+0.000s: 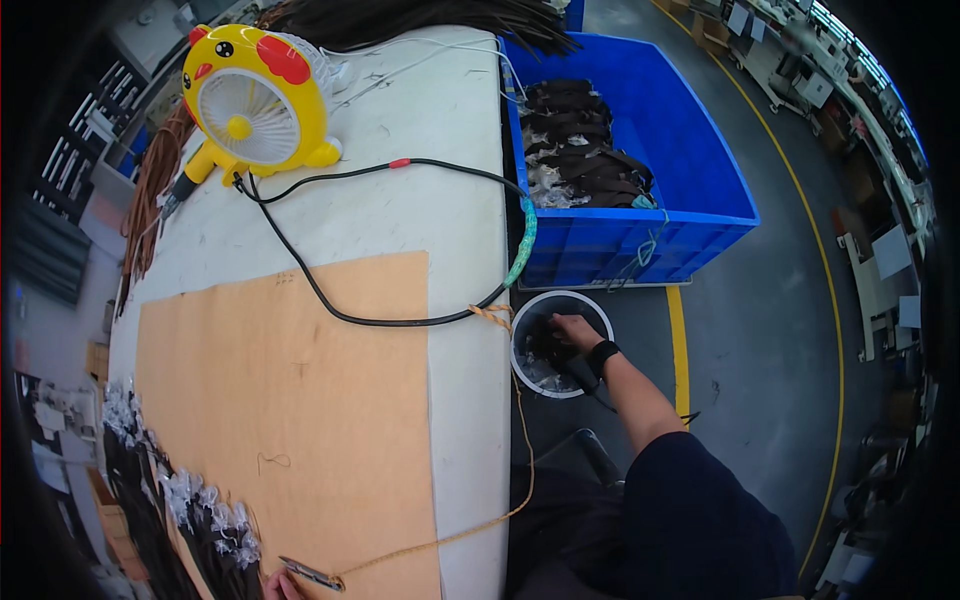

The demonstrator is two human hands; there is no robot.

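My right hand (574, 334) reaches down into a round pale-rimmed bin (606, 318) beside the table. Its fingers are bent around something dark (545, 349), whose kind I cannot make out. Clear plastic scraps lie lower in the bin. Only a few fingertips of my left hand (281, 586) show at the bottom edge, beside a pair of small thread snips (311, 573) tied to a tan cord (440, 541). The rest of that hand is out of view. Bundles of dark straps (222, 531) with clear plastic wrapping on their ends lie next to it.
A tan sheet (330, 390) covers part of the white table (468, 400). Farther off stand a yellow chick-shaped fan (318, 112) and a looped black cable (385, 322). A blue crate (700, 150) holding wrapped dark bundles (575, 140) stands right of the table, behind the bin.
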